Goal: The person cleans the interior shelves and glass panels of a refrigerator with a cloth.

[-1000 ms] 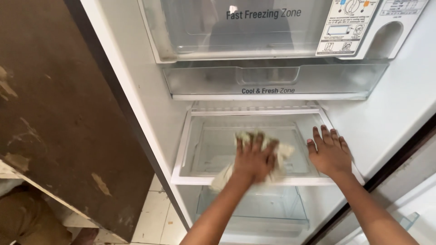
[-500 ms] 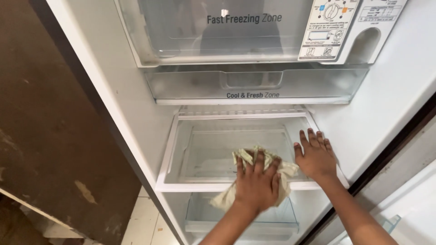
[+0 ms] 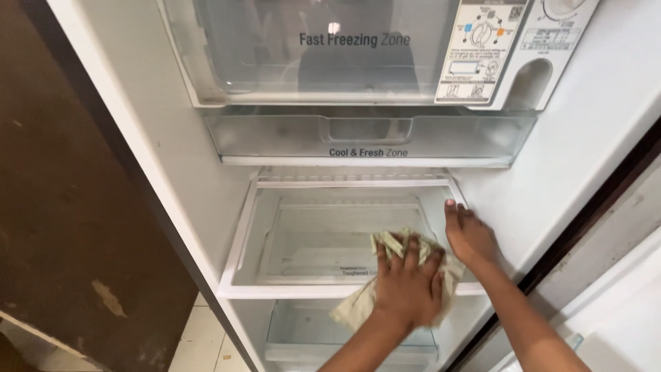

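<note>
Left hand [image 3: 407,289] fingers spread, pressing cloth [image 3: 385,279] on glass shelf [image 3: 303,255], lower centre. Right hand [image 3: 470,234] flat, open, at shelf's right edge. White fridge wall [image 3: 592,138], tiled floor [image 3: 196,341].

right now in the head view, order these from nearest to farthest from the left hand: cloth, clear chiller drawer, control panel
1. Cloth, under the left hand on the glass shelf.
2. Clear chiller drawer, above the shelf.
3. Control panel, top right, farthest.
</note>
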